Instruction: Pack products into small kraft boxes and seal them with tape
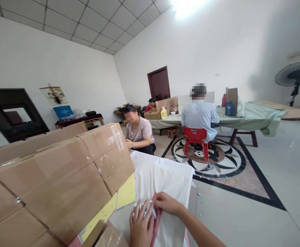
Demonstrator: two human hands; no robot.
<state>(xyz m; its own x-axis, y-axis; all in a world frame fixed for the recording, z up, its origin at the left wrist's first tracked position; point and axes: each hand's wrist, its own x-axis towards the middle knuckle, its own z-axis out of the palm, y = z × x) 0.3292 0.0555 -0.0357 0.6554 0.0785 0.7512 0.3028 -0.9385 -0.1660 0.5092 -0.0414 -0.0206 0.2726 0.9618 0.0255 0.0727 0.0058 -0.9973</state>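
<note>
Both my hands meet low in the view over a table covered with a white cloth (162, 175). My left hand (140, 224) is closed round a small shiny silvery object (145, 210) that I cannot make out. My right hand (166, 203) pinches at the same object from the right, its fingers bent. A pink strip (157, 223) runs under the hands on the cloth.
Taped cardboard boxes (54, 175) are stacked at my left, with yellow sheets (125, 193) below them. One person sits at the far end of my table (139, 132). Another sits on a red chair (196, 137) at a green-covered table (253, 115). A fan (295, 73) stands at right.
</note>
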